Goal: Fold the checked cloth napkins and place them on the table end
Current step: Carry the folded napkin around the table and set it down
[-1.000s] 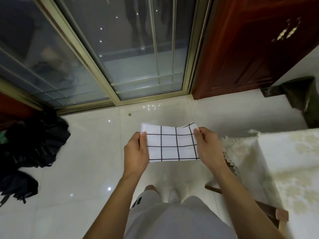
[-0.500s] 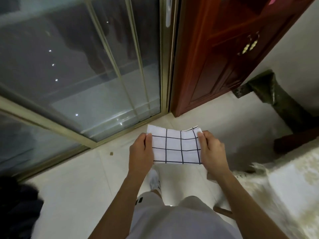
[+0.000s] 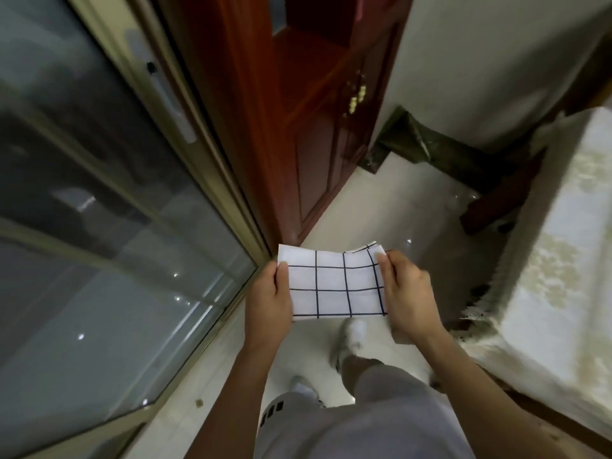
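Observation:
A folded white napkin with a dark grid pattern (image 3: 334, 285) is held flat in the air above the floor, in front of my waist. My left hand (image 3: 270, 304) pinches its left edge, thumb on top. My right hand (image 3: 405, 293) pinches its right edge, thumb on top too. A loose layer corner sticks up at the napkin's far right. The table (image 3: 549, 246), draped in a cream patterned cloth with a fringed edge, stands to my right.
A glass sliding door (image 3: 99, 226) with a metal frame runs along the left. A red-brown wooden cabinet (image 3: 314, 127) stands straight ahead. A dark wooden table leg (image 3: 493, 207) and dark skirting lie by the wall. My feet stand on glossy pale tiles.
The view has swung to the right and moved forward: the cabinet and table now fill more of the frame. Both hands keep the same hold on the napkin.

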The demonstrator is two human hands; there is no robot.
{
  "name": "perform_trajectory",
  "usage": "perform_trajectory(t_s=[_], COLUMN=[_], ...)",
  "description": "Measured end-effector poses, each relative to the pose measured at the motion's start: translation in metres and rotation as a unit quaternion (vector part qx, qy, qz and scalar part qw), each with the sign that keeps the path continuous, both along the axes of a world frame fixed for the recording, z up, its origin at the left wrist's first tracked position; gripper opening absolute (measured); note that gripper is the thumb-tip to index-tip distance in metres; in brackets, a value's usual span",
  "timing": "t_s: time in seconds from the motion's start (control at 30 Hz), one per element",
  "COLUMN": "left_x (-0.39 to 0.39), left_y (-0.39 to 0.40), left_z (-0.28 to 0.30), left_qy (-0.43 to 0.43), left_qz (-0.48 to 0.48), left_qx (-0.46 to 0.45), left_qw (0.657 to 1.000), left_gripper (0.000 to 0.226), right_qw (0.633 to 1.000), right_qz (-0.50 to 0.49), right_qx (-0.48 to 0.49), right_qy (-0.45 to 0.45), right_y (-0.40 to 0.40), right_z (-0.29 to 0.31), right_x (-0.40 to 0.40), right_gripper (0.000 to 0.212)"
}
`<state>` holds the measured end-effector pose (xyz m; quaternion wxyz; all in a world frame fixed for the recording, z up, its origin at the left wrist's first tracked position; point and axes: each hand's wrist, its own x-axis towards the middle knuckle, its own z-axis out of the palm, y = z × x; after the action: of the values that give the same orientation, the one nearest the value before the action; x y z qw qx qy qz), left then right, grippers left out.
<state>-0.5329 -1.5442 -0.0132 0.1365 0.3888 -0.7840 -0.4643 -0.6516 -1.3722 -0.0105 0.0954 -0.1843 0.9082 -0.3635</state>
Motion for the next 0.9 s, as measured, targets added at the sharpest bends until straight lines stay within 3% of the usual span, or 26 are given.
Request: perform_trajectory(t_s=[0.33, 0.6, 0.9], left_x=[-0.205, -0.382, -0.515], left_y=[0.008, 0.043, 0.065], left_z=[-0.008, -0.006, -0.016], left_qy=[0.017, 0.006, -0.012], left_qz=[-0.122, -0.178, -0.268], left_qx=[-0.029, -0.026, -0.034], left_qw=[0.992, 0.984, 0.963], left_gripper=[0.043, 0.038, 0.043], right_qw=[0.987, 0.972, 0.948], right_qz=[-0.15, -0.224, -0.307], right_qx=[-0.057, -0.064, -0.056], right_qy=[-0.026, -0.03, -0.065], right_y=[0.034, 0.079, 0.112], right_z=[-0.013, -0.007, -0.015], right_x=[-0.156, -0.311, -0.4], right_gripper=[0.041, 0.043, 0.044])
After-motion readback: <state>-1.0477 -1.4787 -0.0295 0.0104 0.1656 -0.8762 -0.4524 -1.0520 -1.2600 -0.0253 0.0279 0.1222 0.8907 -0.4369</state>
